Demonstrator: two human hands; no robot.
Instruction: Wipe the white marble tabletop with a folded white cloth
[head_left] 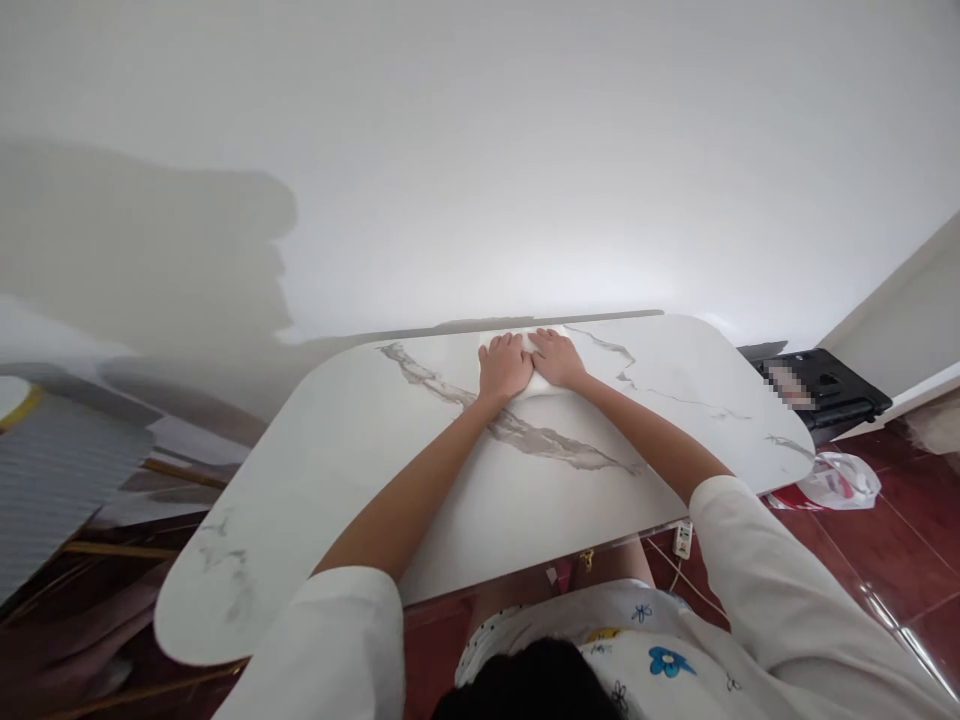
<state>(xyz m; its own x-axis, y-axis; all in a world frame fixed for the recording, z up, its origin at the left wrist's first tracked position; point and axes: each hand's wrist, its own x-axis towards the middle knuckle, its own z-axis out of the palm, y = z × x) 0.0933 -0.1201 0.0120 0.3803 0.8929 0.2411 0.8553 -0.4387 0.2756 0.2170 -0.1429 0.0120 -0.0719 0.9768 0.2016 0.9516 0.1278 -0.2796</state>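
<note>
Near the far edge of a white marble-patterned table (345, 440), both arms are stretched forward. My left hand (505, 368) presses down on a white cloth (538, 388), fingers bent over it. Beside it, my right hand (556, 357) is closed on the same cloth, the two hands nearly touching. The cloth is flat against the tabletop and mostly covered by the hands; whether it is fabric or paper is hard to tell.
A pale wall (480, 160) rises right behind the table. To the right are a black case (840, 385) and a plastic bag (844, 480) on the red tiled floor (911, 540). A power strip (682, 540) with a cord lies below the near edge. Grey ribbed material (67, 480) is at left.
</note>
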